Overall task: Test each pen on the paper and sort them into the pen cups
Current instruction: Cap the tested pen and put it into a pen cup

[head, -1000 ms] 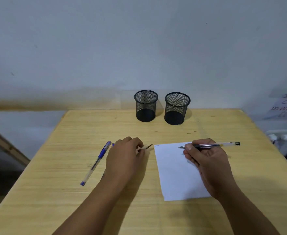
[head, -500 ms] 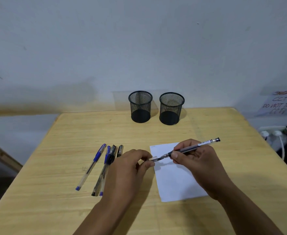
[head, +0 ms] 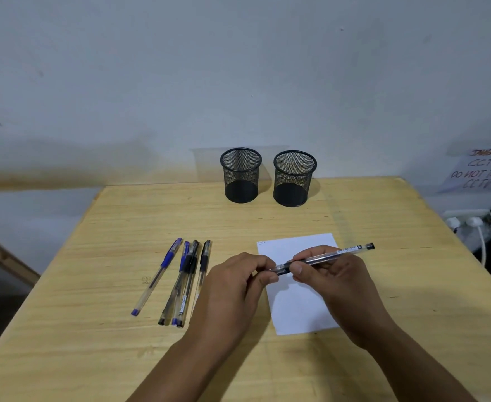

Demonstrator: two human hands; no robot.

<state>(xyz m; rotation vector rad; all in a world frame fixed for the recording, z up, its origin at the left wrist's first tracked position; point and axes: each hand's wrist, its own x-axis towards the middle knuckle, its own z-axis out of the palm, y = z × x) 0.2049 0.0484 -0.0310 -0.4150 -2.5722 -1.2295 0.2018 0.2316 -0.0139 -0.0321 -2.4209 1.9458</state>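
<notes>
Four or five pens (head: 180,281) lie in a loose bundle at the left of the wooden tabletop (head: 93,329), their tips pointing away from the person; the leftmost, a blue pen (head: 158,276), sits slightly apart from the others, which overlap so that their count is hard to tell. Just right of them is the left hand (head: 232,291), hovering over the tabletop beside the sheet's left edge, its fingers (head: 269,278) pinched on the clear cap end of a black pen (head: 325,256). That pen slants up to the right above the white paper (head: 296,309), which lies flat near the middle of the tabletop and carries a faint mark at its far left corner. The right hand (head: 340,288) holds the same pen's barrel, thumb and forefinger closed round it just behind the cap, the rest of the barrel sticking out past the knuckles. Well beyond the hands, near the far edge by the wall, stand two black mesh pen cups upright and side by side: the left cup (head: 241,175) and the right cup (head: 294,178), near each other but not touching. At far right, off the tabletop, a handwritten notice (head: 482,169) hangs above white plugs (head: 467,221).
</notes>
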